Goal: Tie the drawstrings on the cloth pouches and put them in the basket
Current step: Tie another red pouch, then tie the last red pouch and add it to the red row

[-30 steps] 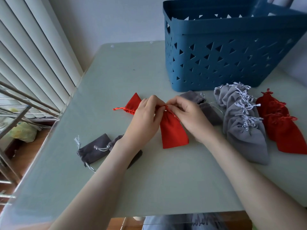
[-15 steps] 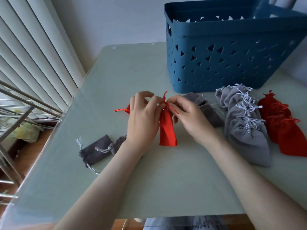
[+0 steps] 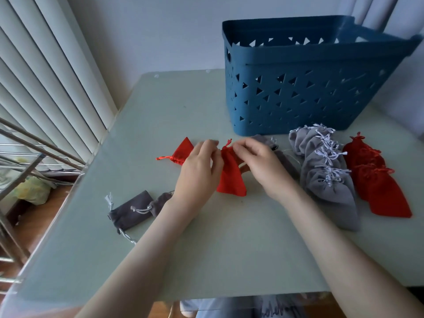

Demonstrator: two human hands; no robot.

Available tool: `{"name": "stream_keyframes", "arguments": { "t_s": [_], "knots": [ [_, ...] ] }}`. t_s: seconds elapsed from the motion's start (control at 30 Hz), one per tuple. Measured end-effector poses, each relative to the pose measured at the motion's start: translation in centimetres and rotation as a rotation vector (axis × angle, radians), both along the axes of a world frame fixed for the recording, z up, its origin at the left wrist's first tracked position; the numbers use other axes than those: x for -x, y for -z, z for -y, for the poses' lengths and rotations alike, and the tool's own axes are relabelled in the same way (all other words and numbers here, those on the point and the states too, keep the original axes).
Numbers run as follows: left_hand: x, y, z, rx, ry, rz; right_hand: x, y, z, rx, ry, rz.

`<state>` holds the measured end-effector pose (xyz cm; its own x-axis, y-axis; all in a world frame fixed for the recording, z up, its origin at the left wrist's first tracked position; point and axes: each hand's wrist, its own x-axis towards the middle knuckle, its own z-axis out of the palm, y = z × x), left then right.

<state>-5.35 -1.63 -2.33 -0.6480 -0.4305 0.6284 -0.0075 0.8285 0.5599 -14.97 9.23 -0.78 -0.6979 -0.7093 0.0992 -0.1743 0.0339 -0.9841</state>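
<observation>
Pale green glass table point(image 3: 206, 249) against a white wall, slatted blinds point(image 3: 46, 88) at left. On its far right side, blue basket point(image 3: 298, 99). Mid-table, red pouch point(image 3: 230, 177) lying flat, gathered neck pinched between curled fingers of left hand point(image 3: 197, 173) and right hand point(image 3: 261, 164). Behind the left hand, second red pouch point(image 3: 183, 150). Near the left forearm, dark grey pouches point(image 3: 133, 211). At right, tied light grey pouches point(image 3: 328, 177) beside tied red pouches point(image 3: 378, 184).

Home room: vertical window blinds point(image 3: 46, 83), wood floor point(image 3: 43, 212), glass-topped table point(image 3: 160, 115), plain wall point(image 3: 146, 31).
</observation>
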Motion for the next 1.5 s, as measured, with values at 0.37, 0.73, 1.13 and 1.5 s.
{"name": "stream_keyframes", "arguments": {
  "t_s": [0.37, 0.73, 1.13, 1.5],
  "knots": [
    [2.0, -4.2, -8.1, -0.296, 0.147, 0.149, 1.0, -3.5, -8.4, -0.219, -0.045, -0.173],
    [6.8, -3.0, -18.9, -0.114, 0.336, 0.368, 5.3, -1.7, -23.9, -0.449, 0.277, -0.160],
    [7.9, -2.5, -19.8, -0.015, 0.345, 0.441, 3.4, -2.1, -22.4, -0.517, 0.516, -0.524],
    [1.7, -4.2, -7.5, -0.099, 0.013, 0.479, 0.4, -3.7, -9.7, -0.403, 0.160, -0.657]
  ]
}}
